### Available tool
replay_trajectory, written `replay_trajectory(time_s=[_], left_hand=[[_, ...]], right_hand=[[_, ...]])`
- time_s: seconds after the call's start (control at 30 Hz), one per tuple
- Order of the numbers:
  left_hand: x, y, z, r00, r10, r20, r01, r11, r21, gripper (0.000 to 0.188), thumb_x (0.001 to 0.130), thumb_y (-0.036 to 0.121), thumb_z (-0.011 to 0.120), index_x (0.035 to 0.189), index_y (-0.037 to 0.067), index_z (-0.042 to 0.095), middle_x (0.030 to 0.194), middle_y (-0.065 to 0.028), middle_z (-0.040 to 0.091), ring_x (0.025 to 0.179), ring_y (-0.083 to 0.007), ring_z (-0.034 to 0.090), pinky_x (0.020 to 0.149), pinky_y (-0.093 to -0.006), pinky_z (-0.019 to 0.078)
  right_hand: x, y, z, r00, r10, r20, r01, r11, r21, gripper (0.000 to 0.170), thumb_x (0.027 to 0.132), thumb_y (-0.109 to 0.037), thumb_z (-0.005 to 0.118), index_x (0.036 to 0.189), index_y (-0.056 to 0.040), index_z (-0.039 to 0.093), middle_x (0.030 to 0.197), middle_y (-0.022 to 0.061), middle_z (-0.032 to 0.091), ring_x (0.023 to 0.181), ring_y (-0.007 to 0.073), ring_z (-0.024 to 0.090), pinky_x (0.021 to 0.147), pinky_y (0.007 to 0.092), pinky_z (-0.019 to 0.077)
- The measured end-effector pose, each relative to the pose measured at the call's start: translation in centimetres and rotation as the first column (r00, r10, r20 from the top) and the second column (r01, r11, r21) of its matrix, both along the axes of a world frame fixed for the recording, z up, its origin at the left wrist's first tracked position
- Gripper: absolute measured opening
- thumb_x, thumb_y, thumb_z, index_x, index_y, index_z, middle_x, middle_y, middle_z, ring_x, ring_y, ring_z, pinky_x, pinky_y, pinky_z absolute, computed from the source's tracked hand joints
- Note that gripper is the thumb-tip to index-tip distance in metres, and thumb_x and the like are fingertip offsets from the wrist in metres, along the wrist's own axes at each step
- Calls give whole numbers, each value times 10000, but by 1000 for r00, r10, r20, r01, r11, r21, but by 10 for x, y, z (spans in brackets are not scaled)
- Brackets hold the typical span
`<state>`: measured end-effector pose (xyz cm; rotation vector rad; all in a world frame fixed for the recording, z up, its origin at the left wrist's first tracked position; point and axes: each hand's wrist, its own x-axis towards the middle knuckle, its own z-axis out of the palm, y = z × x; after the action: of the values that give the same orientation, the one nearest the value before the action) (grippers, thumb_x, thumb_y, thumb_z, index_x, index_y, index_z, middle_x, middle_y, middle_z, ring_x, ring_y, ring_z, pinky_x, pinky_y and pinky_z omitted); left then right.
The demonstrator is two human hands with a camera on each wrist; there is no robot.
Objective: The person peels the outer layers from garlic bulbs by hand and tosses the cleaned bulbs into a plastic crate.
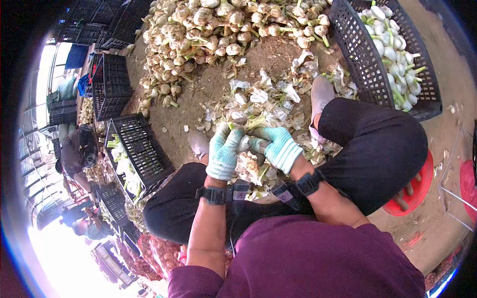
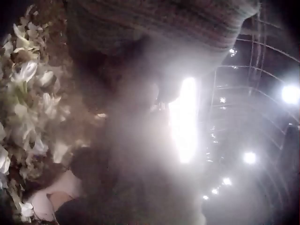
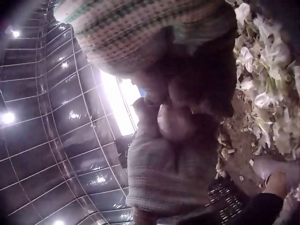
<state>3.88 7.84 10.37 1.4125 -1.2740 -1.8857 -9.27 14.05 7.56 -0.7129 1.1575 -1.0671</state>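
Note:
Both hands wear pale green and white knitted gloves and meet in front of the lap. My left hand [image 1: 224, 151] grips a garlic bulb [image 1: 243, 144], its thumb along the near side. The right hand [image 1: 279, 148] has curled fingers up against the same bulb from the other side. A green stem with loose leafy skin [image 1: 256, 122] sticks out above the fingers. In the right wrist view the pale bulb [image 3: 174, 123] shows between both gloves, the fingers around it in shadow. Glare and a dark glove [image 2: 159, 28] hide the bulb in the left wrist view.
Peeled skins [image 1: 271, 102] litter the soil between the shoes. Behind them rises a heap of unpeeled garlic [image 1: 198, 44]. A black crate [image 1: 362, 64] of cleaned white bulbs stands at right, another crate [image 1: 144, 149] at left. Part of a red stool [image 1: 412, 193] shows beside the right leg.

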Motion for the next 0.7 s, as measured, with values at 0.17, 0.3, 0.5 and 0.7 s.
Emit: replay_trajectory(time_s=[0.17, 0.3, 0.5, 0.7], left_hand=[[3, -3, -3, 958, 158, -241, -150, 987, 50, 307, 836, 234, 489, 1024, -8, 492, 879, -58, 532, 722, -95, 524, 595, -174, 451], [2, -4, 4, 972, 165, -168, -167, 986, 2, 263, 836, 231, 491, 950, -5, 505, 958, -73, 526, 765, -101, 519, 618, -188, 452], [-4, 4, -5, 999, 39, 26, -28, 940, -340, 140, 823, 141, 505, 882, 14, 509, 965, -71, 523, 795, -105, 494, 658, -210, 426], [-5, 4, 3, 974, -155, 166, 200, 931, -304, 170, 834, 172, 485, 850, 4, 505, 914, -79, 540, 745, -112, 492, 638, -216, 420]], right_hand=[[4, 3, -36, 914, -141, -380, 151, 989, -4, 205, 733, -129, 558, 882, 12, 564, 710, 171, 570, 602, 239, 528, 584, 310, 429], [5, 4, -17, 914, -185, -360, 181, 982, -47, 249, 725, -149, 592, 903, 22, 564, 720, 139, 591, 621, 199, 541, 592, 292, 438], [5, 1, 9, 928, -16, -373, 16, 1000, -4, 254, 688, -167, 642, 871, -1, 581, 730, 143, 603, 621, 171, 542, 605, 304, 442], [4, 2, -11, 997, -81, 0, 81, 996, -22, 250, 658, -131, 663, 853, 5, 584, 705, 116, 606, 608, 127, 535, 579, 274, 438]])
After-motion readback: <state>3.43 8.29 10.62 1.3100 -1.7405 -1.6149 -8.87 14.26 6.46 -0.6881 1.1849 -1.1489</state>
